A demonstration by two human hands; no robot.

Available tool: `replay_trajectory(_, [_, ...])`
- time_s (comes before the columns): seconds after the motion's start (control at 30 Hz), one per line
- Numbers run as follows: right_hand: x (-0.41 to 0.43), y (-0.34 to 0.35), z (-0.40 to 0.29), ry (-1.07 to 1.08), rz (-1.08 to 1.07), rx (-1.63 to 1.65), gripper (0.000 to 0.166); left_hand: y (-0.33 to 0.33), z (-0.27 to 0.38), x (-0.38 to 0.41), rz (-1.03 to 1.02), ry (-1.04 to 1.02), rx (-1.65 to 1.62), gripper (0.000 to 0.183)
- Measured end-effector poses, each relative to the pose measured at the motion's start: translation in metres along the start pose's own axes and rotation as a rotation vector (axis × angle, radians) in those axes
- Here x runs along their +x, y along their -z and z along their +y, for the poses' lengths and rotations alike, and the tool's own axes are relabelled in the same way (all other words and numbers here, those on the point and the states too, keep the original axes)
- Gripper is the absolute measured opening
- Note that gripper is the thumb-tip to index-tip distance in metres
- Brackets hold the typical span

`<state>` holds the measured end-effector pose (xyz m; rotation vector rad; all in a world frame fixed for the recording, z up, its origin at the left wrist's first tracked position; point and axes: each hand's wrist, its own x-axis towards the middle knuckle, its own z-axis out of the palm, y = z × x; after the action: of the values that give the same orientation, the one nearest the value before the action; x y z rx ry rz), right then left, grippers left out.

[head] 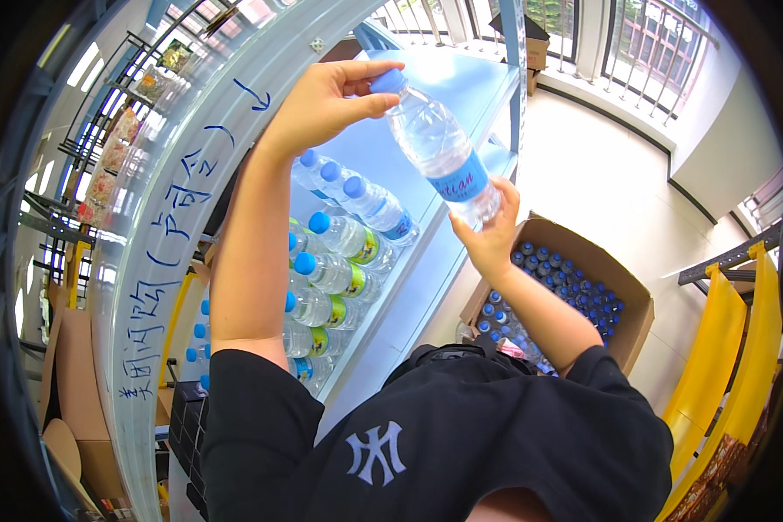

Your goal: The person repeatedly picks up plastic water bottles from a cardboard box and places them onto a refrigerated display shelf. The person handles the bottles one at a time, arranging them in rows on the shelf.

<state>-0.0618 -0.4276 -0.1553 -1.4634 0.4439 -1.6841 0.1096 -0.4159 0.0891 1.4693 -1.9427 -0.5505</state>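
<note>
Both of my hands hold one clear plastic water bottle [430,140] with a blue cap and blue label, tilted in front of the shelf. The fingers and thumb of my left hand [329,98] are around the cap [389,81]. My right hand [489,238] grips the bottle's base. Below and left of it, several water bottles with blue labels [382,202] stand in a row on a light-blue metal shelf [378,326]. Beside these are bottles with green-yellow labels [346,277]. My left forearm hides part of the rows.
A cardboard box [636,320] packed with blue-capped bottles [561,280] sits on the floor at right. A shelf edge [169,215] with handwriting curves past my left arm. A blue upright post [515,98] stands beyond the bottle. Yellow shelf beams [711,365] are at far right.
</note>
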Motion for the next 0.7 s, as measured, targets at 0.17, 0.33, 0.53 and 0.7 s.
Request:
replay_trajectory(0.17, [0.030, -0.033, 0.063, -0.194, -0.165, -0.077, 0.072, -0.001, -0.027, 0.012, 0.080, 0.049, 0.300, 0.041])
replay_trajectory(0.33, [0.057, -0.071, 0.097, -0.187, -0.364, -0.354, 0.078, 0.013, -0.079, 0.014, 0.143, 0.169, 0.402, 0.039])
replay_trajectory(0.53, [0.076, -0.113, 0.146, -0.243, -0.605, -0.495, 0.077, 0.029, -0.136, 0.021, 0.178, 0.292, 0.564, 0.039])
replay_trajectory(0.7, [0.080, -0.147, 0.174, -0.176, -0.700, -0.552, 0.074, 0.043, -0.152, 0.016, 0.166, 0.475, 0.696, 0.041])
